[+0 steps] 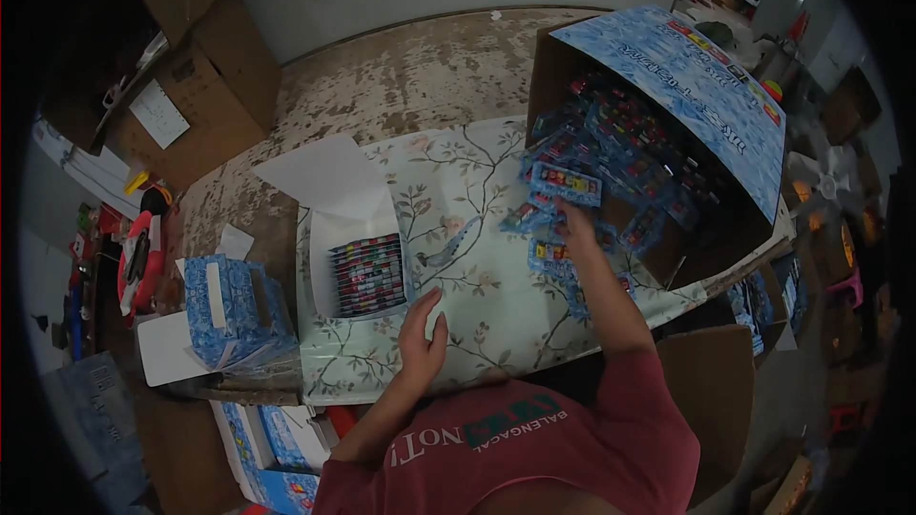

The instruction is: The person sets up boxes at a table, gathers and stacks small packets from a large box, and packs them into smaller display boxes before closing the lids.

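My left hand (422,339) hovers over the front of the table with thumb and fingers apart, holding nothing. Just beyond it stands an open white box (323,272), its lid folded back. Inside that box a row of thin packets (367,277) stands on edge. My right hand (572,221) reaches to the spilled pile at the right and grips the near edge of a flat blue packet (567,181) with colourful pictures. Its fingertips are partly hidden. More blue packets (550,256) lie beside and under this hand.
A large blue-printed carton (668,76) lies on its side at the right, packets spilling from its mouth. Shrink-wrapped blue boxes (234,310) sit at the left edge. A brown carton (205,95) stands at the back left. The table has a flowered cloth (458,334).
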The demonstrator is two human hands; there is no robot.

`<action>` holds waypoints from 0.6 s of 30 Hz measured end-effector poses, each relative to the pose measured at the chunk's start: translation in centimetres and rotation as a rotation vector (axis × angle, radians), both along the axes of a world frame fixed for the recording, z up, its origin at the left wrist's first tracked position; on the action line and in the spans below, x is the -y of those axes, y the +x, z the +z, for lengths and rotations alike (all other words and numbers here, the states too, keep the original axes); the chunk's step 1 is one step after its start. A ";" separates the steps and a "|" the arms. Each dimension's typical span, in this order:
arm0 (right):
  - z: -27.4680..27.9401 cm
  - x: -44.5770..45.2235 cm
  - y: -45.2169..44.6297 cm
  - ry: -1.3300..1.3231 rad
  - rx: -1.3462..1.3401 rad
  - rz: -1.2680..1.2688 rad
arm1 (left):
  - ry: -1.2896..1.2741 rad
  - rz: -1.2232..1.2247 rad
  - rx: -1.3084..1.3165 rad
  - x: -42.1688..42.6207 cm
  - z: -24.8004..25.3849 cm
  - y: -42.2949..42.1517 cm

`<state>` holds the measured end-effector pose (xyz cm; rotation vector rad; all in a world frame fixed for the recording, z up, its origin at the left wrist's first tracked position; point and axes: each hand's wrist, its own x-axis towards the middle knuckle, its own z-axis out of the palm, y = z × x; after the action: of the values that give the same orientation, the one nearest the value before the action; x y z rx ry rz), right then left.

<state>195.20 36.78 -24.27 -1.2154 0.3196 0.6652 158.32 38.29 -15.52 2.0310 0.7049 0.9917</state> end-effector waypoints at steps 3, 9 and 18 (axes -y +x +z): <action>1.7 4.5 -2.8 0.051 0.186 0.550 | -0.069 -0.080 -0.049 -0.4 -1.0 1.5; 12.1 2.7 -6.0 -0.593 1.128 1.878 | 0.075 -0.112 -0.138 -1.1 -2.9 5.9; 13.8 4.0 -12.4 -0.531 1.500 1.569 | -0.008 -0.066 -0.194 -2.3 -4.6 2.0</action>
<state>182.84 32.75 -10.50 -2.0087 -1.9992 0.7181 160.29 40.56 -20.11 2.1489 0.7367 0.7595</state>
